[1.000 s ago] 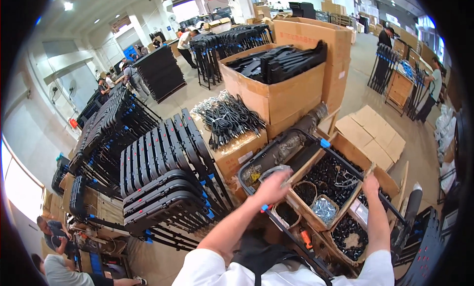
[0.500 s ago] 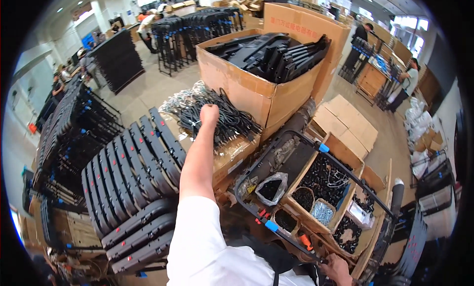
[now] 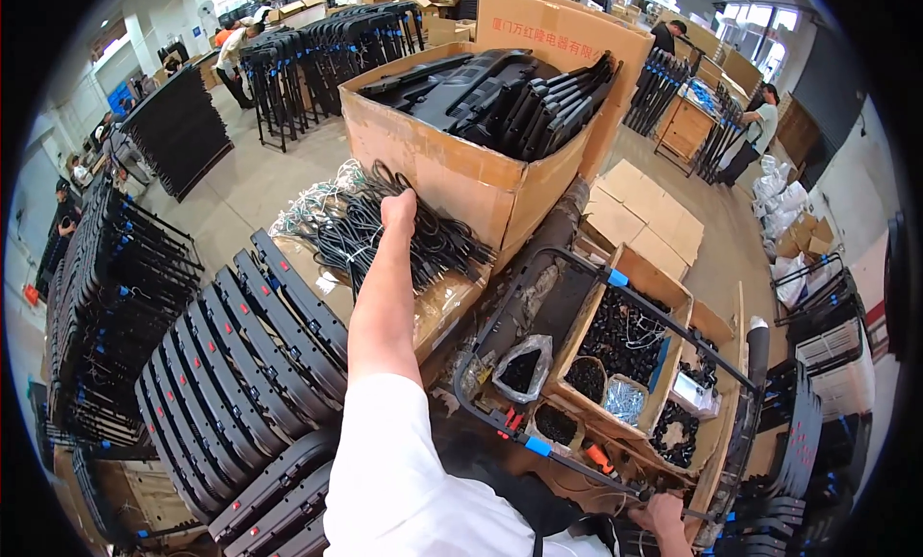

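My left hand (image 3: 398, 211) reaches out over a pile of black cables (image 3: 351, 235) with pale plug ends, which lies on a closed cardboard box (image 3: 437, 307). Its fingers are closed round black cable at the top of the pile. At the lower right, my right hand (image 3: 661, 512) is wrapped round the near end of a black tubular frame (image 3: 577, 459) with blue clips. This frame lies slanted over the parts boxes. An orange-and-black power tool (image 3: 601, 457) sits just left of the right hand.
Behind the cables stands a big carton (image 3: 433, 134) of black plastic parts. Grey-black panels (image 3: 240, 336) stand in a row at left. Screws (image 3: 625, 400) and small black fittings fill the boxes (image 3: 663, 432) at right. Co-workers (image 3: 755, 139) stand farther off among racked frames.
My view has swung, so the scene sits further left. My left hand has shifted to the far edge of the cable pile, and a cable loop there is raised. The right hand stays on the frame.
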Motion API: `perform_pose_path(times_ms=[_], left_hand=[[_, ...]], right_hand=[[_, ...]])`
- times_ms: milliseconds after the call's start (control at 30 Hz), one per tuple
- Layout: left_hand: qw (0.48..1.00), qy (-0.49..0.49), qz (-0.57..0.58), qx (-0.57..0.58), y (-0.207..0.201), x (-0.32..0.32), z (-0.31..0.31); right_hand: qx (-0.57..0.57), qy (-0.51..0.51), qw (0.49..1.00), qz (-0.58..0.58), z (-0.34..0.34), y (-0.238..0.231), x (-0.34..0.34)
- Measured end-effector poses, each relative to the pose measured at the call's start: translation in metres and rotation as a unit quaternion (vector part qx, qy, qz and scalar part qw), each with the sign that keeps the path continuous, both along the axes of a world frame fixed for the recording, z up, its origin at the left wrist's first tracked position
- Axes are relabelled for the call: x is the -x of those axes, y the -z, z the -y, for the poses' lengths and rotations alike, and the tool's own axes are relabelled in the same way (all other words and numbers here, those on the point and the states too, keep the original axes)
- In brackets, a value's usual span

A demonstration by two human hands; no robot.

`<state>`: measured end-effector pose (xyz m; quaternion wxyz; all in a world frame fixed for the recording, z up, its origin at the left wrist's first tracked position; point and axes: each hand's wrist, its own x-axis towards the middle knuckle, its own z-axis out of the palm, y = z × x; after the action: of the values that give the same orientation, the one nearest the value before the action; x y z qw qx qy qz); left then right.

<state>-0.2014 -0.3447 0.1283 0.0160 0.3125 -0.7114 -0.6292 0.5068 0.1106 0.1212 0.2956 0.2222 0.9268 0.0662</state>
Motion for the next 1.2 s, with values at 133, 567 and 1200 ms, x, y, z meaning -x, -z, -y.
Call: perform_pose_path(times_ms=[133, 567, 1200], left_hand=[[0.938, -0.064, -0.318, -0.12, -0.028, 0.007, 0.012], [0.796, 0.163, -0.577, -0.081, -0.236, -0.176, -0.069], [0.748, 0.514, -0.257, 0.333, 0.087, -0.489, -0.174]], right_hand=[[0.003, -0.006, 1.0, 0.017, -0.001, 0.005, 0.014], [-0.007, -0.055, 0.993, 0.104, -0.047, 0.049, -0.025], [0.087, -0.236, 0.96, -0.12, -0.037, 0.008, -0.017]])
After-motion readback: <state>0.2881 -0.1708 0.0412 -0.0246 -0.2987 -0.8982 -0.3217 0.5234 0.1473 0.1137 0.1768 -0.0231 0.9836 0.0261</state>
